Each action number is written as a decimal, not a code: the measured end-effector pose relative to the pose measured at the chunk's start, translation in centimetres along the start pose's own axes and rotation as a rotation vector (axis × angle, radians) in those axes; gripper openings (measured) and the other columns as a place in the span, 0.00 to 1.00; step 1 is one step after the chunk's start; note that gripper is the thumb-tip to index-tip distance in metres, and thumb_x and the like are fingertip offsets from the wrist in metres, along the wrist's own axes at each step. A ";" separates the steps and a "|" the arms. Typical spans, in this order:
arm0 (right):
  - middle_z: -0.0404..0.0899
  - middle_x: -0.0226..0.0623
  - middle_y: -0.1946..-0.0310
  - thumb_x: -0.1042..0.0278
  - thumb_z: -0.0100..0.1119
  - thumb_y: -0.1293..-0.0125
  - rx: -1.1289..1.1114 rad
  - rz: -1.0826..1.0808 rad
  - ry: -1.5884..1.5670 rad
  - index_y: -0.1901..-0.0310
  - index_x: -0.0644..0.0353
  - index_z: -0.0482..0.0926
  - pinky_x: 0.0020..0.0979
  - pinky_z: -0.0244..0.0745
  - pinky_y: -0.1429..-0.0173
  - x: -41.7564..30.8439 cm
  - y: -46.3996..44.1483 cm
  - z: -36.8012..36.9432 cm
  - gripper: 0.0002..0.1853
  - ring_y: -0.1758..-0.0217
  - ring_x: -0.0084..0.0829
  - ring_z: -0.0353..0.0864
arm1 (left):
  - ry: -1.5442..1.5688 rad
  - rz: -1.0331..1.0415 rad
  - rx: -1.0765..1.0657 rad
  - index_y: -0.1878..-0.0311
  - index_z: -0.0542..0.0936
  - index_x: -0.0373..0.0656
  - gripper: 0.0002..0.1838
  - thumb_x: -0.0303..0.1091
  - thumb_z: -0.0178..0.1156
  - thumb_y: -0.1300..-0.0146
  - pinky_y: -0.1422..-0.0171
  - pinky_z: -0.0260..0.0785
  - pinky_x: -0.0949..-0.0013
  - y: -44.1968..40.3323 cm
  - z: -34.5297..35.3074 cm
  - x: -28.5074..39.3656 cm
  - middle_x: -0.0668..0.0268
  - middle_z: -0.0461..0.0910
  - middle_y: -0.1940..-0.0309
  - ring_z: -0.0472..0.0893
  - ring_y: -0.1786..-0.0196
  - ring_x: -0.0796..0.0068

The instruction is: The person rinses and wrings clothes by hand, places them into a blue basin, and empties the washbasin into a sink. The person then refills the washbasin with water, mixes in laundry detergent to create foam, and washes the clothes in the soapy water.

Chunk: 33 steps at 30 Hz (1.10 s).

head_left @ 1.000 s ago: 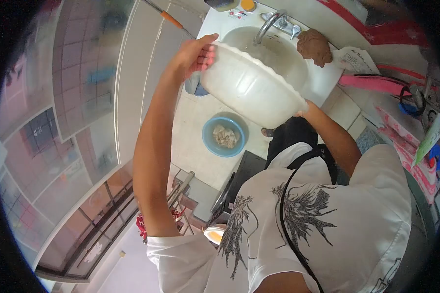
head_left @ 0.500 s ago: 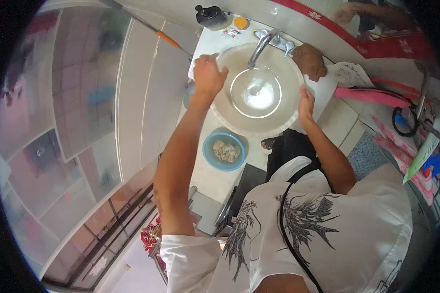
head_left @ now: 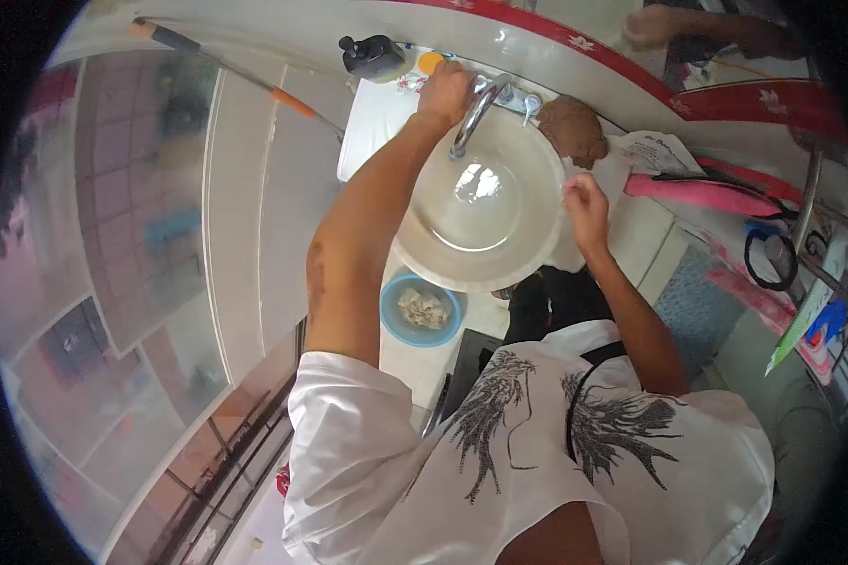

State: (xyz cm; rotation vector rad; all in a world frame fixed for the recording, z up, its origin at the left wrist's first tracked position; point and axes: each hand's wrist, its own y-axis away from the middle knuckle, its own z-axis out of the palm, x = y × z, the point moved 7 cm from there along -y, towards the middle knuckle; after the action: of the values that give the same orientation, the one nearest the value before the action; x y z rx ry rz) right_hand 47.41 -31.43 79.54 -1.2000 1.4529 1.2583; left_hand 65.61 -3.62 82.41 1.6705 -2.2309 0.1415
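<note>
My left hand (head_left: 446,92) is at the left end of the chrome faucet (head_left: 481,118), its fingers closed around the tap handle there, which they mostly hide. Below the spout sits a large round cream basin (head_left: 415,240) with a wide rim; light glints on its bottom, and I cannot tell whether water is in it. At the basin's right edge my right hand (head_left: 587,209) is curled, thumb and fingertips pinched close by the rim. What those fingers hold, if anything, is too small to tell. The other tap handle (head_left: 531,105) stands free on the faucet's right.
Behind the basin are a dark bottle (head_left: 375,58), an orange-yellow lid (head_left: 430,63) and a brown cloth-like lump (head_left: 573,130). A blue bowl (head_left: 391,315) with pale wet cloth stands below. Pink items (head_left: 669,186) and a metal rack (head_left: 808,193) lie to the right.
My left hand has moved from the basin's left rim up to the faucet handle. My right hand has curled tighter at the right rim. The view has shifted slightly.
</note>
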 end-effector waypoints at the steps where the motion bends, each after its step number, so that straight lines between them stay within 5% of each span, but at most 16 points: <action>1: 0.81 0.30 0.62 0.77 0.59 0.30 -0.110 0.098 -0.005 0.55 0.62 0.78 0.26 0.75 0.57 1.2 -0.5 1.5 0.04 0.63 0.22 0.80 | -0.007 0.033 0.027 0.48 0.87 0.45 0.16 0.40 0.67 0.36 0.35 0.74 0.50 -0.2 -0.5 0.3 0.51 0.82 0.48 0.78 0.40 0.45; 4: 0.83 0.33 0.63 0.71 0.60 0.28 -0.360 0.255 -0.154 0.51 0.62 0.79 0.29 0.79 0.63 2.3 -1.2 5.9 0.08 0.68 0.24 0.82 | -0.027 0.190 0.047 0.48 0.88 0.47 0.14 0.36 0.64 0.36 0.34 0.74 0.51 -1.0 -0.8 0.6 0.54 0.83 0.50 0.79 0.41 0.48; 9: 0.82 0.47 0.51 0.66 0.58 0.24 -0.318 0.796 -0.612 0.44 0.66 0.77 0.34 0.86 0.47 1.7 -1.0 13.4 0.14 0.52 0.38 0.87 | -0.112 0.340 0.031 0.44 0.87 0.51 0.21 0.23 0.62 0.41 0.34 0.76 0.54 -0.4 -0.6 0.7 0.61 0.83 0.47 0.79 0.39 0.55; 13: 0.80 0.52 0.48 0.63 0.55 0.23 -0.343 1.008 -0.893 0.42 0.68 0.75 0.37 0.86 0.44 4.6 -1.4 21.3 0.17 0.48 0.42 0.86 | 0.095 0.122 0.371 0.44 0.87 0.45 0.16 0.31 0.63 0.33 0.40 0.77 0.59 3.8 -2.7 0.6 0.57 0.86 0.50 0.83 0.44 0.57; 15: 0.81 0.53 0.50 0.60 0.52 0.21 -0.328 1.001 -1.058 0.39 0.66 0.73 0.37 0.85 0.43 5.1 -3.2 24.8 0.20 0.47 0.40 0.86 | 0.647 -0.353 0.691 0.48 0.88 0.42 0.12 0.33 0.63 0.29 0.49 0.78 0.61 7.9 -3.3 -2.7 0.57 0.88 0.60 0.86 0.59 0.63; 16: 0.81 0.53 0.50 0.60 0.52 0.21 -0.329 0.994 -1.065 0.39 0.66 0.73 0.37 0.85 0.43 5.1 -4.1 25.5 0.20 0.47 0.40 0.86 | 0.844 -0.455 0.678 0.52 0.89 0.41 0.12 0.38 0.63 0.28 0.53 0.77 0.62 10.0 -2.7 -3.3 0.58 0.88 0.67 0.85 0.64 0.67; 18: 0.83 0.47 0.53 0.56 0.51 0.21 -0.495 0.799 -0.565 0.42 0.60 0.77 0.39 0.84 0.44 4.9 -5.1 25.5 0.18 0.48 0.39 0.87 | 1.046 -0.564 0.652 0.57 0.90 0.41 0.14 0.42 0.64 0.28 0.57 0.76 0.62 14.6 -2.5 -3.8 0.58 0.87 0.73 0.83 0.70 0.71; 20: 0.85 0.41 0.57 0.52 0.50 0.21 -0.646 0.573 -0.051 0.45 0.55 0.81 0.41 0.82 0.44 4.1 -6.1 25.8 0.17 0.48 0.38 0.87 | 0.561 -0.721 0.217 0.64 0.89 0.38 0.22 0.51 0.64 0.31 0.58 0.79 0.55 17.6 -2.5 -3.3 0.51 0.86 0.73 0.87 0.69 0.56; 22: 0.87 0.38 0.59 0.50 0.50 0.21 -0.733 0.422 0.224 0.47 0.52 0.83 0.42 0.81 0.45 4.8 -7.5 26.6 0.18 0.49 0.37 0.88 | 0.378 -0.590 0.146 0.66 0.89 0.39 0.23 0.52 0.62 0.32 0.58 0.78 0.52 18.8 -4.0 -1.6 0.51 0.86 0.72 0.87 0.68 0.55; 24: 0.88 0.43 0.63 0.53 0.52 0.25 -0.643 -0.609 0.943 0.52 0.60 0.85 0.52 0.84 0.52 7.2 -7.1 25.8 0.19 0.60 0.51 0.89 | 0.127 -0.470 -0.085 0.68 0.89 0.43 0.20 0.50 0.60 0.35 0.56 0.79 0.47 19.7 -6.4 2.1 0.48 0.86 0.69 0.87 0.63 0.44; 26: 0.88 0.46 0.47 0.51 0.58 0.28 -0.957 -0.494 1.082 0.50 0.53 0.86 0.46 0.80 0.40 12.3 -8.6 23.1 0.17 0.45 0.45 0.88 | -0.038 -0.229 -0.076 0.68 0.89 0.45 0.15 0.46 0.62 0.39 0.55 0.80 0.47 19.1 -6.2 4.6 0.50 0.87 0.69 0.87 0.62 0.47; 27: 0.88 0.44 0.47 0.54 0.58 0.28 -0.901 -0.666 0.808 0.48 0.52 0.85 0.45 0.81 0.41 13.1 -8.9 21.5 0.16 0.44 0.42 0.88 | 0.026 -0.144 -0.069 0.70 0.89 0.46 0.08 0.38 0.64 0.43 0.57 0.80 0.47 19.3 -9.2 8.9 0.52 0.87 0.70 0.88 0.63 0.48; 29: 0.82 0.46 0.38 0.55 0.59 0.28 -0.997 -0.249 0.842 0.43 0.55 0.85 0.44 0.76 0.30 22.7 -11.9 20.4 0.19 0.31 0.44 0.79 | 0.116 0.236 0.130 0.71 0.87 0.44 0.05 0.33 0.66 0.47 0.58 0.81 0.48 20.6 -9.9 14.8 0.53 0.87 0.70 0.88 0.63 0.49; 31: 0.85 0.42 0.69 0.62 0.60 0.33 -0.979 -0.675 1.281 0.63 0.56 0.87 0.52 0.81 0.54 15.1 -10.4 16.4 0.10 0.56 0.45 0.89 | 0.180 0.332 0.221 0.70 0.87 0.44 0.05 0.34 0.66 0.46 0.58 0.81 0.49 22.9 -11.5 20.5 0.53 0.87 0.69 0.88 0.62 0.50; 33: 0.87 0.44 0.65 0.63 0.59 0.32 -0.783 -0.751 1.093 0.59 0.57 0.88 0.49 0.82 0.53 15.2 -10.6 14.5 0.10 0.56 0.45 0.89 | 0.239 0.367 0.308 0.69 0.86 0.44 0.06 0.35 0.65 0.45 0.57 0.81 0.49 25.4 -12.3 25.3 0.53 0.87 0.68 0.88 0.62 0.51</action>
State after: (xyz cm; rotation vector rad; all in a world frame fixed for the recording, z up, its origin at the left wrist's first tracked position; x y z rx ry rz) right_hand 55.24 -19.40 60.85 -2.9195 0.8866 0.5766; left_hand 38.05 -15.52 105.60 1.2732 -2.3905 0.7678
